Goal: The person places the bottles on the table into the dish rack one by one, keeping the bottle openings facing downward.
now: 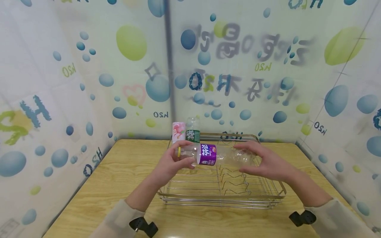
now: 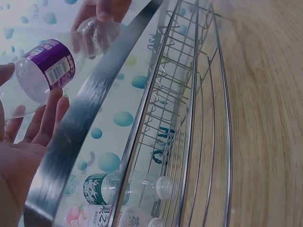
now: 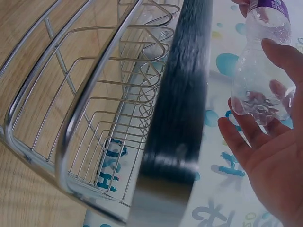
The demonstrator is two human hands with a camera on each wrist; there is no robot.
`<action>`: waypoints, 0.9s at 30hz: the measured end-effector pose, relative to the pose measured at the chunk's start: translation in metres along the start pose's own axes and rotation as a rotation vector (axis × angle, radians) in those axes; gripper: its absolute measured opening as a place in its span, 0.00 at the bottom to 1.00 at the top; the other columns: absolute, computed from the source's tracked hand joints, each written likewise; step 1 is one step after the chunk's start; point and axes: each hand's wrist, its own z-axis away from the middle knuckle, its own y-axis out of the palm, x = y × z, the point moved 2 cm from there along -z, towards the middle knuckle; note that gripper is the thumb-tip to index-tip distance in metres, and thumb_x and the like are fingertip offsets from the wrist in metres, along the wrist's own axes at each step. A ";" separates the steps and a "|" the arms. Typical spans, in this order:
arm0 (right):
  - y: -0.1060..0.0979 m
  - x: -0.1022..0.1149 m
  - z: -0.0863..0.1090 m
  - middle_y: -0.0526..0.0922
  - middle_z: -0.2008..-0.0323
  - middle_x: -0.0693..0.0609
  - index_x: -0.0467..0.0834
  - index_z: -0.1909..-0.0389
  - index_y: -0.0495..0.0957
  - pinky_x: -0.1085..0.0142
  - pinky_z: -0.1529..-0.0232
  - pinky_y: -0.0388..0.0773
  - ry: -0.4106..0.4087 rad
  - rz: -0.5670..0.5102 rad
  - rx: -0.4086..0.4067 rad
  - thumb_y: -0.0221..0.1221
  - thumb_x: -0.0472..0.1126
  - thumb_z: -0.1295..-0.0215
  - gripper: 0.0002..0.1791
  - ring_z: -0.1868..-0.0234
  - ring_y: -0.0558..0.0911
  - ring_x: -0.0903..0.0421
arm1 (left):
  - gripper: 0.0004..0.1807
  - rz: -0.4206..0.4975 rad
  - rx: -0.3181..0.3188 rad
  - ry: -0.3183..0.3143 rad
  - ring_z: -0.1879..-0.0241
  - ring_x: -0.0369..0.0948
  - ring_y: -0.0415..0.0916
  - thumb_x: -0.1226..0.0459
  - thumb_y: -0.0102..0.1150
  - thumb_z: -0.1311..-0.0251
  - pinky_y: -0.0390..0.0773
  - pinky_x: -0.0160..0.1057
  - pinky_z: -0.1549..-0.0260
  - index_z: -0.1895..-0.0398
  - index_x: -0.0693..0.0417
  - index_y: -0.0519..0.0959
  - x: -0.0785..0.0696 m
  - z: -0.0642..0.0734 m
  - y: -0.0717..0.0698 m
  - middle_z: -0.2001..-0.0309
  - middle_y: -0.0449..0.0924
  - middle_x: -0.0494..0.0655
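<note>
A clear plastic bottle [image 1: 207,154] with a purple label and a yellow cap lies sideways in the air over a metal wire dish rack [image 1: 193,197]. My left hand [image 1: 169,162] grips it by the neck end, thumb in front. At the bottle's base, my right hand [image 1: 266,162] holds it between thumb and fingers, as the right wrist view also shows. Behind the left hand, a green-label bottle [image 1: 192,135] and a pink-label bottle [image 1: 178,131] stand cap down at the rack's back left corner.
The rack's flat metal rim [image 2: 78,127] runs close beside both hands. Wavy wire dividers [image 1: 235,185] rise inside it. The rack stands on a wooden table [image 1: 119,185], with a patterned curtain [image 1: 134,82] behind and at both sides.
</note>
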 end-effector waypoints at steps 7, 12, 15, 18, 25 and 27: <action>-0.004 -0.001 -0.002 0.81 0.30 0.52 0.51 0.25 0.74 0.63 0.35 0.84 -0.015 -0.020 -0.043 0.77 0.45 0.32 0.37 0.35 0.83 0.54 | 0.30 -0.068 -0.020 0.003 0.47 0.46 0.86 0.63 0.69 0.26 0.92 0.43 0.48 0.24 0.44 0.72 0.000 0.002 -0.008 0.30 0.73 0.56; -0.004 -0.002 -0.002 0.80 0.31 0.55 0.56 0.26 0.74 0.62 0.38 0.85 -0.038 -0.003 -0.042 0.77 0.45 0.32 0.36 0.39 0.84 0.56 | 0.29 -0.233 -0.076 0.086 0.37 0.51 0.82 0.63 0.72 0.28 0.87 0.43 0.40 0.26 0.45 0.74 -0.006 -0.001 -0.013 0.30 0.80 0.53; -0.003 -0.001 -0.003 0.80 0.32 0.55 0.56 0.26 0.75 0.62 0.40 0.86 -0.055 -0.004 -0.040 0.78 0.43 0.33 0.37 0.41 0.84 0.58 | 0.29 -0.341 -0.090 0.117 0.33 0.53 0.81 0.61 0.74 0.30 0.83 0.52 0.32 0.28 0.44 0.77 -0.012 -0.004 -0.009 0.33 0.83 0.48; 0.000 0.001 -0.003 0.80 0.32 0.54 0.55 0.26 0.75 0.62 0.41 0.86 -0.064 0.005 -0.041 0.78 0.43 0.34 0.37 0.42 0.84 0.58 | 0.30 -0.458 -0.069 0.121 0.32 0.50 0.81 0.56 0.77 0.32 0.80 0.59 0.29 0.29 0.42 0.79 -0.017 -0.007 0.000 0.33 0.84 0.42; 0.006 0.006 -0.011 0.80 0.34 0.56 0.58 0.26 0.76 0.63 0.43 0.85 -0.082 0.015 -0.029 0.78 0.45 0.34 0.36 0.43 0.80 0.59 | 0.34 -0.585 0.045 0.124 0.32 0.46 0.80 0.55 0.81 0.37 0.78 0.63 0.28 0.28 0.45 0.81 -0.018 -0.012 0.020 0.31 0.81 0.42; 0.005 0.008 -0.014 0.80 0.35 0.54 0.56 0.27 0.77 0.63 0.44 0.87 -0.102 -0.008 -0.031 0.78 0.43 0.33 0.35 0.45 0.81 0.59 | 0.35 -0.589 0.068 0.115 0.32 0.46 0.79 0.56 0.82 0.38 0.79 0.61 0.29 0.27 0.45 0.80 -0.015 -0.014 0.022 0.31 0.80 0.43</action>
